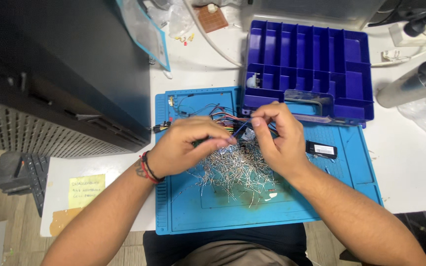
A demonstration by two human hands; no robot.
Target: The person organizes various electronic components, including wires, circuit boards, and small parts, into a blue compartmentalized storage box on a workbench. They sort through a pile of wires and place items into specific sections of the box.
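Observation:
My left hand [188, 145] and my right hand [279, 138] meet over a blue work mat [321, 202]. Both pinch a bundle of coloured jumper wires [223, 118] that trails off to the upper left of the mat. Under the hands lies a loose heap of thin silver metal pins [235, 172]. My left wrist wears a red and black band. The fingertips hide the exact spot where the wires are held.
A blue compartment organiser box [311, 64] stands open behind the mat. A small black module [321, 149] lies right of my right hand. A metal cylinder [415, 83] rests at far right. A black cabinet [65, 69] fills the left. A yellow note [86, 190] lies at lower left.

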